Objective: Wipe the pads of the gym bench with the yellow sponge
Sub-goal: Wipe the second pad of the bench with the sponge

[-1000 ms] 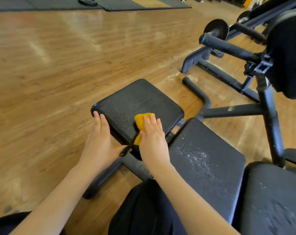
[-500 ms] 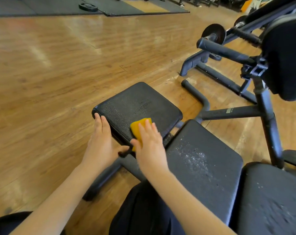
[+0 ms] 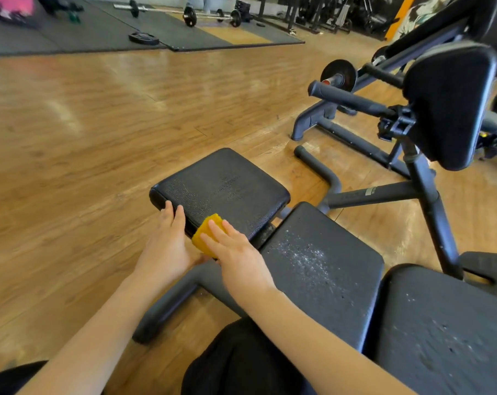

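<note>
The yellow sponge [image 3: 203, 235] lies on the near edge of the small black front pad [image 3: 230, 186] of the gym bench. My right hand [image 3: 235, 255] presses flat on it, fingers straight, covering most of it. To its left, my left hand [image 3: 167, 246] rests against the pad's near-left side with fingers extended up onto the edge. The middle pad [image 3: 321, 260] is speckled with white flecks. The rear pad [image 3: 441, 323] at the lower right has lighter speckling.
An upright black cushion [image 3: 452, 104] on a dark metal frame [image 3: 423, 201] stands to the right, with a handle bar [image 3: 347, 99] pointing left. Wooden floor [image 3: 85, 143] spreads to the left. A barbell [image 3: 184, 12] and a weight plate [image 3: 143, 38] lie on distant mats.
My right hand slid the sponge back toward me and left, from the pad's near middle to its near edge beside the left hand. The left hand stayed on the pad's side.
</note>
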A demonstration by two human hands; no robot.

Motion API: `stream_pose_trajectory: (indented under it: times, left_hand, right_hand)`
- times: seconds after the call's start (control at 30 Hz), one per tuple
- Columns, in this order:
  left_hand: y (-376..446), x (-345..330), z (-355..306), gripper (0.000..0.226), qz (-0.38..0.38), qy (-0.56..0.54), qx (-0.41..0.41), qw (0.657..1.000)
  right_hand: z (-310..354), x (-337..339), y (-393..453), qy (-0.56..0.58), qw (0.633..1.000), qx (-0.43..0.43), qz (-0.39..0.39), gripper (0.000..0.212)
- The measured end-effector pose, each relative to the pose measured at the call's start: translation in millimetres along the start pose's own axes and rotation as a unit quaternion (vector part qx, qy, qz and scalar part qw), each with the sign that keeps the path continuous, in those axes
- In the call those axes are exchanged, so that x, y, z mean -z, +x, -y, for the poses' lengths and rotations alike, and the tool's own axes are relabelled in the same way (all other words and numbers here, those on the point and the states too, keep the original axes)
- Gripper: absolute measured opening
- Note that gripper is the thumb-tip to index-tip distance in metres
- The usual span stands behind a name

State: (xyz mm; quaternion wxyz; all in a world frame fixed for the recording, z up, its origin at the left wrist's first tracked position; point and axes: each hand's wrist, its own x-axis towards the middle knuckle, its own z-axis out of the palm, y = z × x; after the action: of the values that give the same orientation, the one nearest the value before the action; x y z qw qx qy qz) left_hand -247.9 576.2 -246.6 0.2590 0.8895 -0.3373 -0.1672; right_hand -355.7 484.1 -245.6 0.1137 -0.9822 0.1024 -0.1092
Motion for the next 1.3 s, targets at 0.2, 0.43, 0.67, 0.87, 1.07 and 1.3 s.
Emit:
stream_pose_trajectory:
  times: [0.2,0.43,0.67,0.87,1.07,1.3]
  left_hand:
    - [-30.6,-15.2,-16.1,0.112,0.073,0.097,-0.062,0.991]
    - [-49.2,-36.9,-39.5,0.117,0.031,0.152,-0.067,0.986]
    - [-34.8,-47.8,-53.8,0.121,0.044,0.184,-0.036,0.981]
    - [-33.3,-45.4,-62.6,0.130,0.073,0.225,-0.026,0.971]
    - [-38.5,-47.7,-63.3,0.127,0.058,0.222,-0.023,0.973]
    - [-36.8,-50.8,-60.0,0.125,0.053,0.223,-0.039,0.973]
  right_hand:
    - [-46.1,53.6,-29.5,0.167,0.982,-0.071,-0.044,0.051]
    - [-96.0,87.1,-50.6,0.032,0.993,-0.023,0.115,0.053]
    - [-67.7,57.6,-49.1,0.054,0.975,0.105,0.189,0.047]
    - [-98.5,47.7,-44.3,0.082,0.982,0.090,0.148,0.044]
    - [-172.8,51.0,-10.6,0.049,0.996,-0.044,0.064,0.046]
    - [-197.5,65.0,3.0,0.023,0.980,-0.194,0.023,0.043]
